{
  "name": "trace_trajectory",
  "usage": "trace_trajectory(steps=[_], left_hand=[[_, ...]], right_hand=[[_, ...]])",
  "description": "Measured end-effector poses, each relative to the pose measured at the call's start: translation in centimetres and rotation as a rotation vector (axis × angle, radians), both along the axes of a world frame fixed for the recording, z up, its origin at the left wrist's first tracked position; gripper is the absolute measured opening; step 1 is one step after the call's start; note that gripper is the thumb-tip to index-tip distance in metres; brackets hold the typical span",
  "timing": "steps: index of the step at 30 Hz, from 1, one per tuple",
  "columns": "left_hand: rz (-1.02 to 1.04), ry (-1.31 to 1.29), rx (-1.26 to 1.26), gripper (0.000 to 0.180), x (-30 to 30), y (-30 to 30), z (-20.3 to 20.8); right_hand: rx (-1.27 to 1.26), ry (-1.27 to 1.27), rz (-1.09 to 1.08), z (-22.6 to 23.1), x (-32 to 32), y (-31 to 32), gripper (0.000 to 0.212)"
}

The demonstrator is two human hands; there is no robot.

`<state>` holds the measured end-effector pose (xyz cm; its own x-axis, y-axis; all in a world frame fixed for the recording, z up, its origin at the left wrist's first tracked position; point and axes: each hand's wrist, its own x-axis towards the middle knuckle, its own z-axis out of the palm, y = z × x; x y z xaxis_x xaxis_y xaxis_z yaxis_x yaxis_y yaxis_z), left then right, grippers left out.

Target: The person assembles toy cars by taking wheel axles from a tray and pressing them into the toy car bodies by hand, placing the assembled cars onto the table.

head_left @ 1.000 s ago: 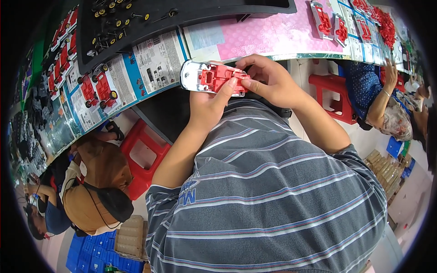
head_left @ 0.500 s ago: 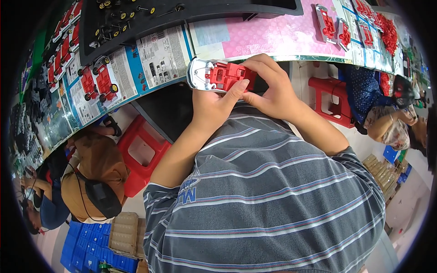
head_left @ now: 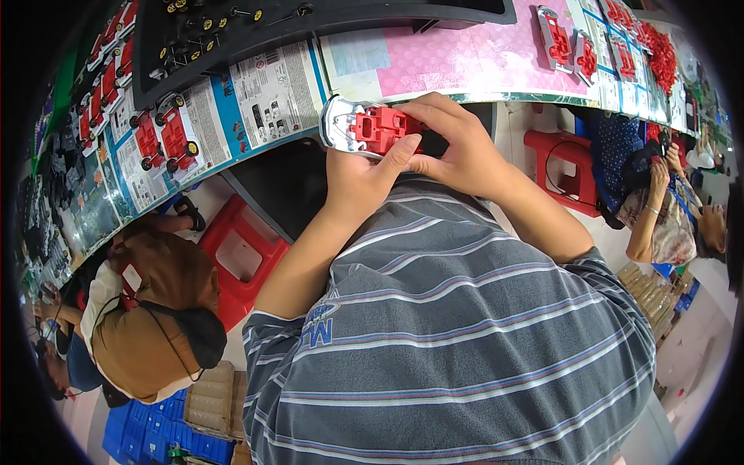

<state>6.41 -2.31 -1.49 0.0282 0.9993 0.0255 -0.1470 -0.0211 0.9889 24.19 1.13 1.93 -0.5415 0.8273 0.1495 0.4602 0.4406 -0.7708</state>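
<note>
Between my two hands, just off the table's front edge, is a toy car (head_left: 377,128) with a white body shell and a red chassis facing up. No wheels show on it. My left hand (head_left: 363,177) grips it from below, thumb pressed on the red chassis. My right hand (head_left: 456,143) closes round its right end, fingers over the top and thumb underneath, which hides that end. Left of me on the table lie red car chassis (head_left: 178,138) fitted with black-and-yellow wheels.
A black tray (head_left: 256,46) of wheel axles stands on the table ahead. Wheelless toy cars (head_left: 555,40) lie at the right, near a heap of red parts (head_left: 661,58). Red stools (head_left: 244,256) stand on both sides. Co-workers (head_left: 155,310) sit at left and right.
My hands and the toy car hold nearly the same place, with my right fingers slightly shifted. The co-worker at left leans differently, and the one at right has raised an arm.
</note>
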Motion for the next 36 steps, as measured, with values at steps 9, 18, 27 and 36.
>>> trace_trajectory(steps=[9,18,27,36], left_hand=[[0.009,-0.002,-0.046,0.032,0.0,0.0,-0.8],[-0.040,-0.112,-0.090,0.034,-0.3,0.0,-0.5],[-0.071,-0.195,-0.107,0.045,-0.4,0.2,-0.7],[-0.059,-0.242,-0.076,0.054,-0.3,0.3,-0.8]], right_hand=[[0.065,-0.075,-0.056,0.2,-0.4,-0.6,0.061],[-0.048,-0.053,-0.066,0.7,-0.2,-0.2,0.058],[-0.102,-0.059,-0.021,0.9,0.4,0.2,0.053],[-0.112,-0.051,0.021,1.1,0.4,0.6,0.049]])
